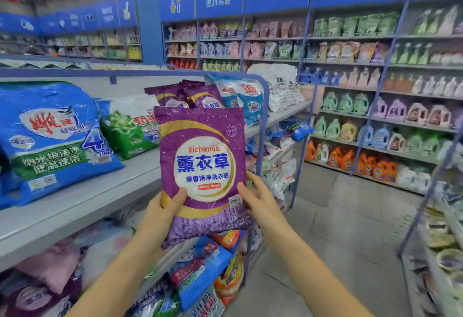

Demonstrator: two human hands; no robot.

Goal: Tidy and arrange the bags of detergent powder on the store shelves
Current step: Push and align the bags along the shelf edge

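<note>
One purple bag (200, 166) is held aloft; at least two more purple bags (204, 96) stand on the grey shelf (87, 199), alongside one large blue bag (52, 141) at its left end, one green bag (130, 128) beside that, and two pale-blue bags (251, 101) near its right end.

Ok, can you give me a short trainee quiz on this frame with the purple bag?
1. True or false: the left hand and the right hand both hold the purple bag.
2. Which bag lies furthest left on the top shelf? A) orange B) blue C) pink
3. Fill in: the other purple bags on that shelf stand just right of the ____ bag.

Key: 1 true. 2 B, the blue bag. 3 green, the green bag.
</note>
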